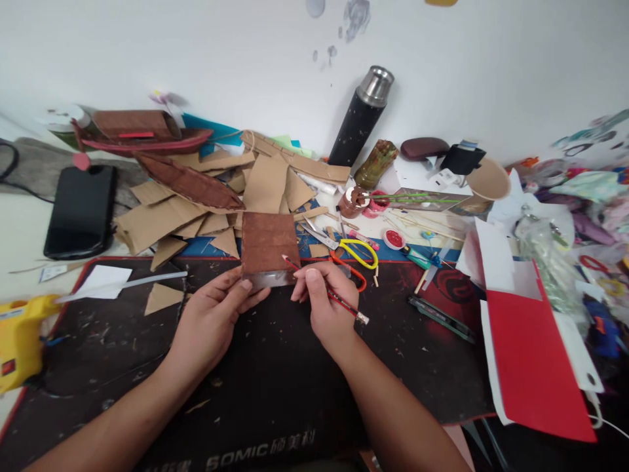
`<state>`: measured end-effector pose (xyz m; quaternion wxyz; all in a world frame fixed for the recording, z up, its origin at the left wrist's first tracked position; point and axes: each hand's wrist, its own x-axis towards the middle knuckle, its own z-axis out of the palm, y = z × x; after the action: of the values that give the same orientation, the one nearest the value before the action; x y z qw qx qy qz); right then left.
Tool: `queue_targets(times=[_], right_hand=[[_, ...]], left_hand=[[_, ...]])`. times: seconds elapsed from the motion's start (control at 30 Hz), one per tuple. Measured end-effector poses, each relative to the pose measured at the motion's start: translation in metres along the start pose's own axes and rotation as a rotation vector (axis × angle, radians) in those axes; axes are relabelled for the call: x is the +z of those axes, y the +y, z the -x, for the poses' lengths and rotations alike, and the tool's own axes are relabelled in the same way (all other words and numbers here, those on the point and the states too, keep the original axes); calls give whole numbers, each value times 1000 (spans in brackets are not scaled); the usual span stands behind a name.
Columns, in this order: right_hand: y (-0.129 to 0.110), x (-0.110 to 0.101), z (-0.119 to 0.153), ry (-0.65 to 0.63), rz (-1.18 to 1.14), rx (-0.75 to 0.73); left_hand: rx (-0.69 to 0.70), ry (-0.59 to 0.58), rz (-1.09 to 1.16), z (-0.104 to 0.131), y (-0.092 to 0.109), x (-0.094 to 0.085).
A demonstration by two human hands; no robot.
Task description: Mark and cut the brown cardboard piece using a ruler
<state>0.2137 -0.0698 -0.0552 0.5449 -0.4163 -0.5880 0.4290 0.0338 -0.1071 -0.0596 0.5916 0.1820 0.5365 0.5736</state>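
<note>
My left hand (211, 314) grips the lower left corner of a brown-painted cardboard piece (269, 241), thumb on top and fingers beneath. A shiny, see-through strip (275, 279) runs along the piece's near edge; I cannot tell what it is. My right hand (330, 305) is closed around a red and black pencil (348, 306), its point at the lower right part of the brown piece. Whether the point touches the surface is unclear. Just beyond my right hand lie yellow-handled scissors (361, 254).
Cardboard scraps (162, 213), a brown boat hull (189, 180) and a finished-looking boat model (142, 134) lie behind. A yellow glue gun (29, 337) is at left. A utility knife (441, 318) and red paper (535, 360) are at right. A black thermos (361, 118) leans against the wall.
</note>
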Motion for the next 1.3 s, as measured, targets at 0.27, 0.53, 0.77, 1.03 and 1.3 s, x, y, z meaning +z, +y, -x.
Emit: queue_targets(times=[0.27, 0.53, 0.77, 1.03, 1.3], right_hand=[[3, -18, -10, -43, 282, -170], [18, -18, -9, -36, 240, -79], [20, -19, -5, -15, 272, -94], [10, -19, -11, -30, 346, -169], [7, -17, -10, -89, 366, -193]], left_hand=[[8, -22, 31, 0, 0, 0], [16, -69, 20, -1, -1, -1], [22, -95, -9, -1, 0, -3], [7, -78, -20, -2, 1, -1], [-13, -45, -22, 2, 5, 0]])
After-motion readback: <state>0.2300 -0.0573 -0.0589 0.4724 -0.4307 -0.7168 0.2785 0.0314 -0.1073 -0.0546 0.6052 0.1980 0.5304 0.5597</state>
